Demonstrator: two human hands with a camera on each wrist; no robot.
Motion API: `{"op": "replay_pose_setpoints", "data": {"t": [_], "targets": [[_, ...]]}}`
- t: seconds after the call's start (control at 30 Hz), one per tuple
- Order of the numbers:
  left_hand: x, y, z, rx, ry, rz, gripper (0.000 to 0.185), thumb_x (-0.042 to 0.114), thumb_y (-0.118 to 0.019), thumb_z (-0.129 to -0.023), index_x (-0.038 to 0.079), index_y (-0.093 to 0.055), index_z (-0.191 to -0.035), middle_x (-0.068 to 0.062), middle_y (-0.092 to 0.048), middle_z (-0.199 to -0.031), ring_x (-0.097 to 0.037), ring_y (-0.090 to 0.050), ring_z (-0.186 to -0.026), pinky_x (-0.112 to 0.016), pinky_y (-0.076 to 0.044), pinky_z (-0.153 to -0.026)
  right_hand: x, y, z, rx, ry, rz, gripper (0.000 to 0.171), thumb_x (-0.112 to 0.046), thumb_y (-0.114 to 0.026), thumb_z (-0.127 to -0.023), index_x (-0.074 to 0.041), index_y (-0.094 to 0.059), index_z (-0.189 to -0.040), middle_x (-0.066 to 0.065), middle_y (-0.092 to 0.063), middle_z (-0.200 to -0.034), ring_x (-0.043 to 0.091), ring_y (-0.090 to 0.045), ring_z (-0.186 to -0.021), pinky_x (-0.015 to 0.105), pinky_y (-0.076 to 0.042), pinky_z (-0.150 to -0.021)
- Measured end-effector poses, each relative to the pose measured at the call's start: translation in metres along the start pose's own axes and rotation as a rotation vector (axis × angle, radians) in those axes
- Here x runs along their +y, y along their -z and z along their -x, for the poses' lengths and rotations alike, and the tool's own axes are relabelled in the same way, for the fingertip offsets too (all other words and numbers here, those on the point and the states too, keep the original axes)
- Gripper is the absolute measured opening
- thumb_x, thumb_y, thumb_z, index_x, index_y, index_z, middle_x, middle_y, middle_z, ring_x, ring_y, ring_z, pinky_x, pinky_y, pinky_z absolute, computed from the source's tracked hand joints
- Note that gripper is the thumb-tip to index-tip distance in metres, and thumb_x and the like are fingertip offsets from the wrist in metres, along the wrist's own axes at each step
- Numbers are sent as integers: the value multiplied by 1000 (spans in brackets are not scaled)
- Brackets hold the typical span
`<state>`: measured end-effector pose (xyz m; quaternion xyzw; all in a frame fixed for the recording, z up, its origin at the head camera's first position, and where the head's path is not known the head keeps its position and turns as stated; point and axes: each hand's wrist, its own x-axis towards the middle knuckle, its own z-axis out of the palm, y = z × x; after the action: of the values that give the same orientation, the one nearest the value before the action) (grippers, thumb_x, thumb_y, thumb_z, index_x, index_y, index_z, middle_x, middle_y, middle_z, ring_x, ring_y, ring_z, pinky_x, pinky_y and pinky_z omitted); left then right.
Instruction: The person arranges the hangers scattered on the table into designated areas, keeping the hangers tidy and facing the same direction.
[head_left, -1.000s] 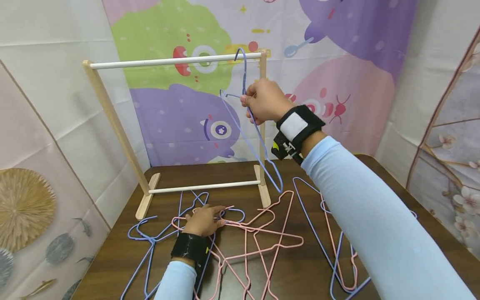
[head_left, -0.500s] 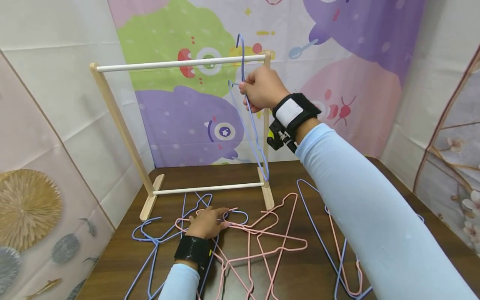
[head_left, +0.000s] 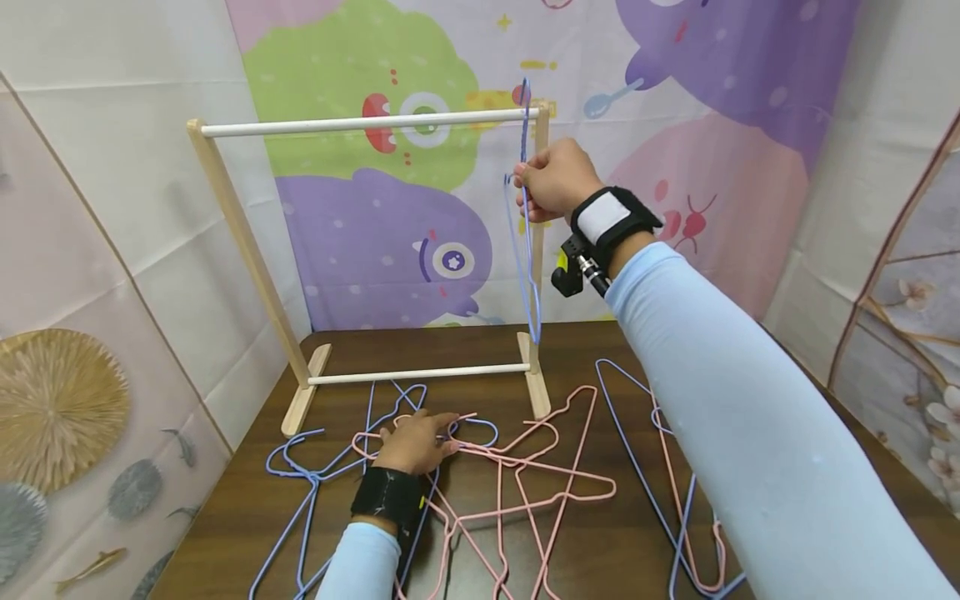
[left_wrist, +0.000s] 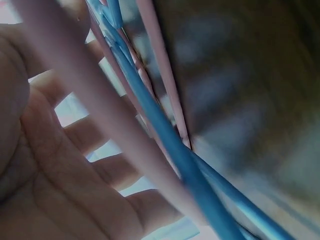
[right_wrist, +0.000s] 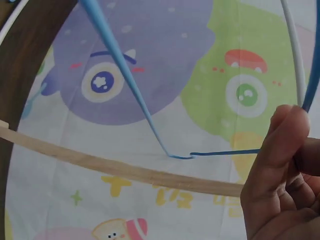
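My right hand [head_left: 561,177] pinches a blue wire clothes hanger [head_left: 523,142] just below its hook, beside the right end of the rack's white top bar [head_left: 337,124]. The hook rises above the bar at that end; whether it touches the bar I cannot tell. In the right wrist view, the body of this hanger [right_wrist: 132,85] hangs angled away from the fingers. Down on the table, my left hand [head_left: 412,443] lies over a tangle of pink hangers [head_left: 500,500] and blue hangers [head_left: 309,477], fingers extended. Wires cross in front of its palm [left_wrist: 65,200] in the left wrist view.
The rack's wooden uprights [head_left: 247,250] stand on flat feet at the back of the brown table [head_left: 600,533]. More blue and pink hangers [head_left: 630,442] lie at the right, partly hidden under my right arm. A cartoon cloth [head_left: 390,225] hangs behind.
My right hand has moved the blue hanger up, then rightward along the top bar to the right upright, turning it nearly edge-on. My left hand stays on the hangers.
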<state>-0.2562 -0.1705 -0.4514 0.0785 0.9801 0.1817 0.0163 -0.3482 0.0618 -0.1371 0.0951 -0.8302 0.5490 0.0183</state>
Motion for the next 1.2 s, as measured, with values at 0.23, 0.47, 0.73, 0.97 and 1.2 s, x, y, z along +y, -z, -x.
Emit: {"op": "replay_pose_setpoints", "data": {"t": [0.23,0.47,0.73,0.97,1.2], "targets": [[-1,-1,0,-1,1,-2,49,33,-73,-95,23,-63,-142,-22,-56,-143,-53,-49,-131,-84,-27,-101,11,3,-7,28,-62,-111,27,-20,-54,-107,4,-66,-102,4,-62,-64,8,-55,-46,19,-51,-47],[1,-5,-1,5,-9,28,49,34,-73,-95,23,-63,-142,-23,-57,-140,-54,-49,-129,-85,-27,-100,31,2,-11,32,-73,-127,27,-18,-52,-107,5,-65,-100,3,-60,-64,7,-56,-47,19,-50,-46],[2,-4,-2,-2,-3,11,49,33,-73,-95,23,-63,-142,-23,-55,-144,-54,-48,-132,-84,-26,-101,40,3,-10,33,-66,-151,28,-19,-51,-108,4,-63,-96,5,-60,-64,7,-54,-46,18,-47,-44],[3,-5,-3,4,-1,11,49,33,-73,-95,23,-63,-142,-20,-58,-141,-52,-49,-131,-84,-26,-101,40,6,-11,32,-66,-130,22,-16,-54,-106,3,-64,-105,3,-59,-61,6,-52,-45,17,-48,-44],[4,-3,-4,-15,8,6,49,33,-73,-95,24,-62,-142,-20,-57,-141,-53,-49,-131,-85,-26,-101,44,10,-3,2,-61,-127,25,-16,-53,-107,7,-60,-111,3,-55,-62,7,-52,-46,18,-49,-46]]}}
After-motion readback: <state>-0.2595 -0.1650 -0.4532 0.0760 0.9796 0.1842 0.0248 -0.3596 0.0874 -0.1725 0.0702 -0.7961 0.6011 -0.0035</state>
